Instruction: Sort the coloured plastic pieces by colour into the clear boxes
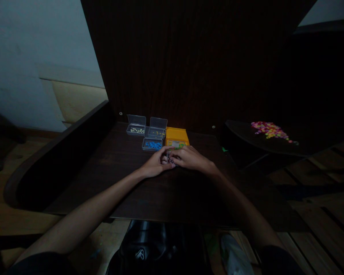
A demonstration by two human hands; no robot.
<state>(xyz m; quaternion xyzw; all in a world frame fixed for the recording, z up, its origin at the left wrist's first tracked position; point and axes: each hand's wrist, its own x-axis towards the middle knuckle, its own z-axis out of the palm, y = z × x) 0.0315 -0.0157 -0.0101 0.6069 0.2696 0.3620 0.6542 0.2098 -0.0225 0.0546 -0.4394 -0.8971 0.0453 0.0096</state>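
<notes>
My left hand (pixel 156 164) and my right hand (pixel 189 158) meet on the dark wooden table (pixel 126 183), fingers curled together around a small clear thing (pixel 169 159) that is mostly hidden between them. Just beyond my fingers lies an orange box (pixel 176 136) with small coloured pieces. To its left are three clear plastic boxes: one with blue beads (pixel 152 144), one with yellow bits (pixel 156 131) and one with pale pieces (pixel 135 129). Both hands are closed in a pinch.
A pile of pink, yellow and orange beads (pixel 269 130) lies on a dark raised surface at the right. A tall dark wooden panel (pixel 195 68) stands behind the table. A curved dark rail (pixel 54 152) borders the left side. A black bag (pixel 157 248) sits below the table's near edge.
</notes>
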